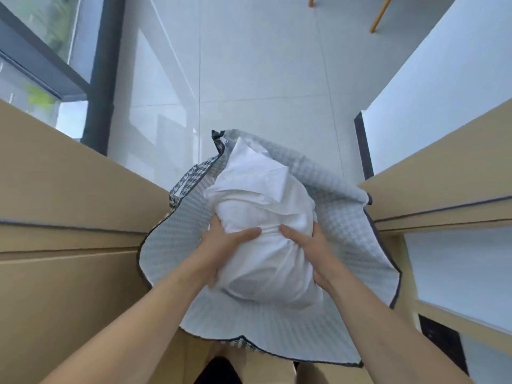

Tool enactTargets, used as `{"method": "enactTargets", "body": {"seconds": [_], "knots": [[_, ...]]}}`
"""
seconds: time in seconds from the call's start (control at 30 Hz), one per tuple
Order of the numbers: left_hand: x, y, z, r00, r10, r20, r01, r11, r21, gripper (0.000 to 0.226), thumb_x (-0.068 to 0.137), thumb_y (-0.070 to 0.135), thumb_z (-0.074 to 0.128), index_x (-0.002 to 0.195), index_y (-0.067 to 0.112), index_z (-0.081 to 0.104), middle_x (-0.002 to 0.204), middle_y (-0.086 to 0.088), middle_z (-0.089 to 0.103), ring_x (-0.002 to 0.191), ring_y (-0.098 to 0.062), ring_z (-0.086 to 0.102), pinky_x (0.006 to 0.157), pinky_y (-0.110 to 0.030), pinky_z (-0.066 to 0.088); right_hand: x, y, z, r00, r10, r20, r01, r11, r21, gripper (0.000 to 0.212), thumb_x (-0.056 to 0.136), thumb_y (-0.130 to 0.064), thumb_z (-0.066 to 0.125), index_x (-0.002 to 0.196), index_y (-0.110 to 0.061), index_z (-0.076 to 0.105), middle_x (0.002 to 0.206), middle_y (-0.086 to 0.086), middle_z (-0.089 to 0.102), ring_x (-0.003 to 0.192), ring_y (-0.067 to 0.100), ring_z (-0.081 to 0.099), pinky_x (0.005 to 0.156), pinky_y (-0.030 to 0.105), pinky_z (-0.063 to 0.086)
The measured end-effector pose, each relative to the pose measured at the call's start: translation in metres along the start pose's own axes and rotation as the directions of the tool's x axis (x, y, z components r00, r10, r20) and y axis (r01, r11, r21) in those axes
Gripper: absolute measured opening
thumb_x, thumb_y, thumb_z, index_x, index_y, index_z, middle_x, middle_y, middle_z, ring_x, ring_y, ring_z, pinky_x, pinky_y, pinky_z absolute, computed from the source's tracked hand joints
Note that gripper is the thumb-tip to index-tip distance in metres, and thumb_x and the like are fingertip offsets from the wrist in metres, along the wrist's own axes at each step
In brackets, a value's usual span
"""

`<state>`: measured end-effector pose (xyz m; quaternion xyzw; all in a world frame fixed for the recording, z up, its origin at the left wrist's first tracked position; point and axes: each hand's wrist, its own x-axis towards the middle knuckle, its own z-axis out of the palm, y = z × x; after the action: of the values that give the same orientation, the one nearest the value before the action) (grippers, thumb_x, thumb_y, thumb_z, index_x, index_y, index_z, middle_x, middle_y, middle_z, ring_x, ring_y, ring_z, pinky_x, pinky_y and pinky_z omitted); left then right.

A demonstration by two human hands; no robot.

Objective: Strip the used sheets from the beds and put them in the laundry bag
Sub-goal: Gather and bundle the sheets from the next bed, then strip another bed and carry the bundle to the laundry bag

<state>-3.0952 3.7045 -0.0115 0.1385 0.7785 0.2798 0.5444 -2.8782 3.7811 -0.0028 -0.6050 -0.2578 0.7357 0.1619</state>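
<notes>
A bundle of white sheets [263, 217] sits in the wide mouth of a grey checked laundry bag [346, 217] on the floor in front of me. My left hand [224, 245] grips the bundle's left side, thumb across the top. My right hand [310, 250] grips its right side, fingers curled round the cloth. The bag's dark-trimmed rim flares out around the bundle, and a houndstooth handle [191, 176] shows at its left. The lower part of the bundle is hidden inside the bag.
Tan bed frames [69, 203] flank the bag on the left and on the right [443, 195]. Pale floor tiles [263, 65] stretch ahead. A dark-framed window [102, 65] is at the left, wooden chair legs [379, 15] at the top right.
</notes>
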Motion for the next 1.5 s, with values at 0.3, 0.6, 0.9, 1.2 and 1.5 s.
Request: {"method": "enactTargets", "body": {"seconds": [0.3,0.6,0.9,1.2,1.5], "knots": [[0.079,-0.101,0.021,0.959,-0.265,0.103,0.255,0.961,0.104,0.14,0.032,0.084,0.088,0.151,0.051,0.024,0.156,0.002,0.041,0.137,-0.025,0.05,0.112,-0.047,0.045,0.068,0.095,-0.003,0.967,0.19,-0.167,-0.204,0.977,-0.068,0.098,0.056,-0.04,0.102,0.14,-0.028,0.052,0.126,-0.002,0.071,0.108,0.022,0.073,0.092,0.048,0.061],[0.06,-0.089,0.0,0.97,-0.205,0.128,0.071,0.748,0.66,0.102,0.085,0.069,0.065,0.164,0.029,0.014,0.17,-0.007,0.018,0.154,-0.032,0.019,0.123,-0.047,0.027,0.057,0.099,-0.005,0.959,0.087,-0.27,-0.253,0.693,-0.675,0.109,0.078,-0.053,0.084,0.164,-0.026,0.022,0.158,0.004,0.042,0.142,0.027,0.046,0.108,0.04,0.045],[-0.011,-0.07,-0.016,0.976,0.016,0.215,-0.195,0.498,0.845,0.085,0.097,0.062,0.054,0.164,0.027,0.016,0.171,-0.01,0.013,0.157,-0.035,0.008,0.125,-0.047,0.021,-0.024,0.068,-0.031,0.985,-0.041,-0.167,-0.136,0.411,-0.901,0.082,0.082,-0.06,0.073,0.151,-0.026,0.044,0.144,0.007,0.053,0.128,0.03,0.054,0.098,0.042,0.048],[-0.108,-0.049,0.005,0.986,0.136,0.092,-0.155,0.576,0.803,0.083,0.096,0.06,0.056,0.163,0.023,0.023,0.168,-0.008,0.022,0.154,-0.029,0.017,0.126,-0.044,0.02,-0.095,0.044,-0.07,0.988,-0.155,0.009,0.054,0.289,-0.956,0.089,0.09,-0.061,0.066,0.161,-0.026,0.028,0.155,0.005,0.043,0.137,0.029,0.046,0.108,0.043,0.044],[-0.234,-0.003,0.023,0.936,0.328,0.127,-0.301,0.558,0.774,0.078,0.097,0.055,0.061,0.161,0.028,0.027,0.164,-0.001,0.031,0.151,-0.023,0.026,0.123,-0.038,0.026,-0.186,-0.003,-0.122,0.934,-0.35,0.079,0.215,0.371,-0.903,0.087,0.09,-0.052,0.072,0.161,-0.026,0.029,0.162,0.005,0.037,0.147,0.026,0.037,0.116,0.045,0.039]]}}
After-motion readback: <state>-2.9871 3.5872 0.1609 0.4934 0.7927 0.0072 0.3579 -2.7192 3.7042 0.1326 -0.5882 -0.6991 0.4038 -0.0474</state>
